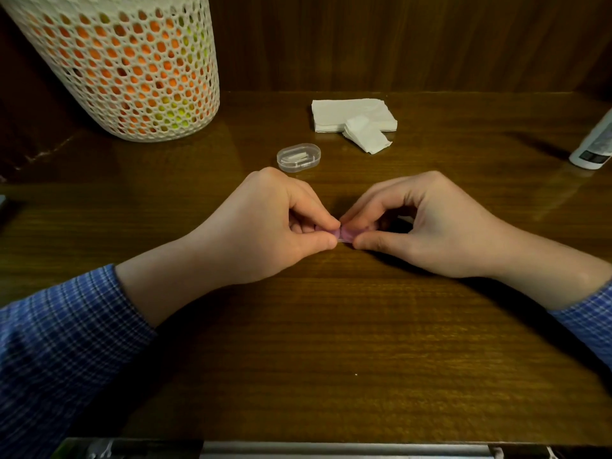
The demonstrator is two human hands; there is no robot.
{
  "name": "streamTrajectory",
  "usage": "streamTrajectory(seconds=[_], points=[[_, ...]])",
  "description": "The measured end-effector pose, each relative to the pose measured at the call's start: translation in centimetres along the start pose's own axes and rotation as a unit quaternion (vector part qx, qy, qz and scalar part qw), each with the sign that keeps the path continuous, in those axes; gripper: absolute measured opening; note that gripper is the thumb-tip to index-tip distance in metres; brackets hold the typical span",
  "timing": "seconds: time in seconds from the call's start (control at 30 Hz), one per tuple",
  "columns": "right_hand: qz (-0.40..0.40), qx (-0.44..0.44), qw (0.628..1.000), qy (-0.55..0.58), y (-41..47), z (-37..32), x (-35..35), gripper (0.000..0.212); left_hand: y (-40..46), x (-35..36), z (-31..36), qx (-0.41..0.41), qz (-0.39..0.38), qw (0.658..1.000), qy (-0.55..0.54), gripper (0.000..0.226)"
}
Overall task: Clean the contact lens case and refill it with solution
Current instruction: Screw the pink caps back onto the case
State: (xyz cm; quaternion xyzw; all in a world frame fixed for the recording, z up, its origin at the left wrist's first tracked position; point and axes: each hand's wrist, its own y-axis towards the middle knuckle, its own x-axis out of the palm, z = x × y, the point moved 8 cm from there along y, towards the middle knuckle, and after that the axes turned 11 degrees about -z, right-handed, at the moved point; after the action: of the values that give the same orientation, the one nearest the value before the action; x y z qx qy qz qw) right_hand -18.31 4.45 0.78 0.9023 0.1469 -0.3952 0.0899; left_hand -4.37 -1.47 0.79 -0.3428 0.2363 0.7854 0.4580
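A small pink contact lens case (344, 234) lies low over the wooden table (331, 342), mostly hidden by my fingers. My left hand (278, 223) pinches its left end between thumb and curled fingers. My right hand (427, 220) pinches its right end the same way. A white solution bottle (594, 144) stands at the far right edge, partly cut off. Folded white tissues (354, 119) lie at the back centre.
A small clear plastic oval box (299, 157) sits just beyond my left hand. A tall white mesh basket (129, 64) with orange and yellow contents stands at the back left. A wooden wall closes the back. A metal rail runs along the table's front edge.
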Motion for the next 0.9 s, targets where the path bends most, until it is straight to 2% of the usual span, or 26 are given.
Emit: streamTrajectory(seconds=[0.2,0.4,0.63,0.9], points=[[0.047,0.007,0.998,-0.028,0.16,-0.37,0.09,0.015,0.11,-0.08,0.12,-0.008,-0.001,1.000,0.015,0.014],[-0.007,-0.001,1.000,-0.008,0.05,-0.06,-0.10,0.013,-0.03,-0.02,0.06,-0.008,0.003,1.000,0.004,0.014],[0.043,0.001,0.999,-0.014,0.13,-0.14,0.03,0.011,0.06,-0.03,-0.01,-0.010,0.001,1.000,0.006,0.014],[0.006,-0.008,1.000,0.002,0.04,0.09,0.01,0.013,-0.04,0.02,0.06,-0.003,0.003,1.000,0.007,0.015]])
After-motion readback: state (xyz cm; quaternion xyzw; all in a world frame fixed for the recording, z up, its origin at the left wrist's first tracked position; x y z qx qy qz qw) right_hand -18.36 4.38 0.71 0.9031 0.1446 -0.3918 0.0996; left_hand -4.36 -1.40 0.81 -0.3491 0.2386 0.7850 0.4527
